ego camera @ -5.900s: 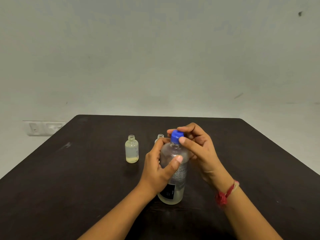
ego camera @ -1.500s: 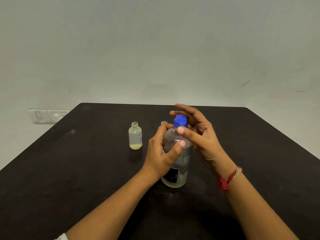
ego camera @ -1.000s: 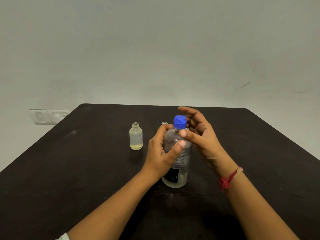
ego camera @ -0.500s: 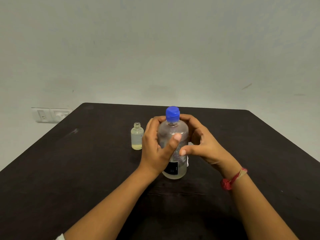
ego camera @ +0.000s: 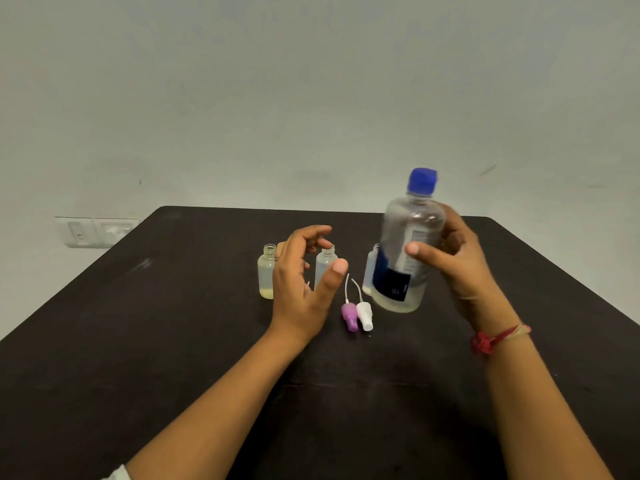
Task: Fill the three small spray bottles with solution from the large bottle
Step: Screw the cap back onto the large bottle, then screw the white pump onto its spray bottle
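Gripping the capped large bottle [ego camera: 403, 258] right of centre, right hand [ego camera: 460, 268] wraps it; left hand [ego camera: 301, 289] spread open, empty, fronting small spray bottles [ego camera: 266, 273].

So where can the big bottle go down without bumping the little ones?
Bare table lies right of the large bottle, and near the front edge. It is crowded between the small bottles and the spray tops.

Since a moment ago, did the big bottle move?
Yes. The big bottle went up and right, off the table, away from the left small bottle.
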Tool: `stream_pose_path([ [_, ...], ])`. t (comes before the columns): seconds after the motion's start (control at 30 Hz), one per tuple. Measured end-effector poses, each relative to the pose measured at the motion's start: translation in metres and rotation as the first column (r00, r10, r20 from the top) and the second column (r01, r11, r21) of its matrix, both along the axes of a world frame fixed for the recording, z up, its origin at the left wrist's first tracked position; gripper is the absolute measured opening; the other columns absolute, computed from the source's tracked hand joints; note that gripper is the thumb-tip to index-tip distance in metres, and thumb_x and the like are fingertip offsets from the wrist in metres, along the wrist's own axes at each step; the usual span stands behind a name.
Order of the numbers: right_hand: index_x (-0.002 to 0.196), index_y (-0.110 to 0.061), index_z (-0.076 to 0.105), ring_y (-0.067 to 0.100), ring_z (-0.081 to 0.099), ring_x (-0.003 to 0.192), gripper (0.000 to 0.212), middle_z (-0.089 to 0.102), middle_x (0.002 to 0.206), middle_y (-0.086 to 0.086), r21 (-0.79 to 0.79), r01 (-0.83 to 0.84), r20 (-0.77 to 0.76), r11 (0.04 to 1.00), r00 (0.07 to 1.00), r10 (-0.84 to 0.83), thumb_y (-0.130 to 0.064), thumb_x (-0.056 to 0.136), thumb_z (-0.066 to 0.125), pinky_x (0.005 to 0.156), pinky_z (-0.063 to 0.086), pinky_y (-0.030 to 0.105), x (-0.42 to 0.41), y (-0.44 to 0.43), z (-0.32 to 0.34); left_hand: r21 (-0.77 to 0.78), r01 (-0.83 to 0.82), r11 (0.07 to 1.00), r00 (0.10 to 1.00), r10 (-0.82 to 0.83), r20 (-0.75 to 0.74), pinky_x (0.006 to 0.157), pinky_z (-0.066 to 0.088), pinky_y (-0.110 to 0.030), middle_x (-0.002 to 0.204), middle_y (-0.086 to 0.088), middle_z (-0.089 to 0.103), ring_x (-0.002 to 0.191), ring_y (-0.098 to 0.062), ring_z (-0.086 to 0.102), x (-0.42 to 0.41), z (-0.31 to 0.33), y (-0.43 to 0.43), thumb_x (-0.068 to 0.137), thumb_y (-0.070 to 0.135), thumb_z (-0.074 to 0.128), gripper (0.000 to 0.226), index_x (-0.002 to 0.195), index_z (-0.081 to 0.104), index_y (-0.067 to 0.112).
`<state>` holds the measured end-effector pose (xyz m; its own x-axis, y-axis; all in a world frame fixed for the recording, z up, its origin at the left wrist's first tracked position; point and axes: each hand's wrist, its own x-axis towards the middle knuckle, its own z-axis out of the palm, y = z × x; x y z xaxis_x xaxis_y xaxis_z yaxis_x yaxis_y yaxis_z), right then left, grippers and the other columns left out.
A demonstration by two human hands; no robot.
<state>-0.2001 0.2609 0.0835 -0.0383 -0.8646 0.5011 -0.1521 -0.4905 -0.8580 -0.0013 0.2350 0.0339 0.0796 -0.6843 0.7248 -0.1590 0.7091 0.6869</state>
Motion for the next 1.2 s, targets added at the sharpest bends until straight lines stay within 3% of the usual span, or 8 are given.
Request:
stream_pose_path([
  [0.17,0.123,-0.022,0.053,0.015,0.062,0.107,0.077,0.062,0.121,0.001,-0.027,0.291,0.118,0.956,0.951,-0.286,-0.038,0.054,0.083,0.087,0.052,0.028,-0.031,-0.010,-0.015,0.036,-0.030,0.999,0.998,0.029,0.052,0.075,0.035,-0.008,0.098,0.017,0.057,0.101,-0.014,0.053,-0.001,-0.005,0.000,0.078,0.064,0.049,0.041,0.110,0.050,0.039],
  [0.27,0.123,-0.020,0.052,0.010,0.061,0.102,0.073,0.060,0.119,0.000,0.004,0.414,0.134,0.910,0.902,-0.411,-0.029,0.059,0.085,0.092,0.052,0.034,-0.040,-0.018,-0.026,0.029,-0.036,0.999,0.996,0.033,0.085,0.079,0.035,-0.008,0.099,0.017,0.057,0.102,-0.014,0.053,-0.003,-0.007,-0.001,0.079,0.059,0.052,0.040,0.111,0.051,0.035],
  [0.37,0.130,-0.016,0.049,0.012,0.059,0.107,0.071,0.057,0.125,0.000,-0.003,0.499,0.102,0.867,0.862,-0.496,-0.021,0.068,0.083,0.095,0.051,0.031,-0.044,-0.025,-0.038,0.031,-0.047,0.998,0.991,0.043,0.130,0.079,0.035,-0.009,0.098,0.018,0.056,0.102,-0.012,0.052,-0.004,-0.009,-0.001,0.079,0.059,0.053,0.041,0.112,0.052,0.033],
  [0.43,0.135,-0.019,0.044,0.014,0.055,0.114,0.078,0.052,0.130,-0.004,-0.010,0.540,0.091,0.841,0.838,-0.537,-0.022,0.068,0.084,0.092,0.047,0.021,-0.045,-0.027,-0.044,0.026,-0.058,0.998,0.986,0.054,0.159,0.079,0.034,-0.007,0.098,0.014,0.058,0.102,-0.009,0.050,-0.004,-0.010,0.000,0.080,0.058,0.053,0.043,0.112,0.054,0.030],
  [0.57,0.143,-0.020,0.033,0.007,0.047,0.112,0.089,0.042,0.120,-0.018,0.004,0.581,0.069,0.814,0.812,-0.580,-0.020,0.069,0.083,0.082,0.038,0.007,-0.044,-0.029,-0.048,0.049,-0.050,0.998,0.980,0.040,0.195,0.079,0.035,-0.008,0.098,0.014,0.058,0.103,-0.006,0.047,-0.005,-0.012,0.000,0.079,0.058,0.053,0.042,0.112,0.053,0.032],
  [0.9,0.146,-0.024,0.025,0.011,0.048,0.110,0.097,0.044,0.121,-0.006,0.051,0.594,0.043,0.803,0.802,-0.596,-0.022,0.068,0.084,0.091,0.041,0.023,-0.045,-0.032,-0.054,0.030,-0.067,0.997,0.972,0.058,0.230,0.077,0.037,-0.015,0.096,0.017,0.056,0.100,-0.003,0.047,-0.007,-0.015,-0.001,0.079,0.058,0.053,0.042,0.111,0.053,0.031],
  [1.1,0.145,-0.030,0.025,0.021,0.039,0.131,0.103,0.039,0.141,-0.001,0.086,0.604,-0.050,0.792,0.797,-0.602,-0.037,0.062,0.086,0.110,0.036,0.046,-0.052,-0.034,-0.057,0.025,-0.060,0.998,0.969,0.053,0.240,0.077,0.038,-0.014,0.094,0.022,0.054,0.101,-0.001,0.047,-0.007,-0.015,-0.002,0.079,0.060,0.053,0.043,0.113,0.050,0.033],
  [1.2,0.144,-0.030,0.028,0.020,0.033,0.133,0.101,0.038,0.141,0.000,0.045,0.677,-0.059,0.735,0.736,-0.675,-0.047,0.062,0.084,0.108,0.033,0.039,-0.056,-0.028,-0.045,0.016,-0.063,0.998,0.971,0.058,0.233,0.077,0.041,-0.018,0.094,0.024,0.053,0.101,-0.003,0.048,-0.007,-0.014,-0.002,0.079,0.060,0.053,0.043,0.113,0.049,0.035],
])
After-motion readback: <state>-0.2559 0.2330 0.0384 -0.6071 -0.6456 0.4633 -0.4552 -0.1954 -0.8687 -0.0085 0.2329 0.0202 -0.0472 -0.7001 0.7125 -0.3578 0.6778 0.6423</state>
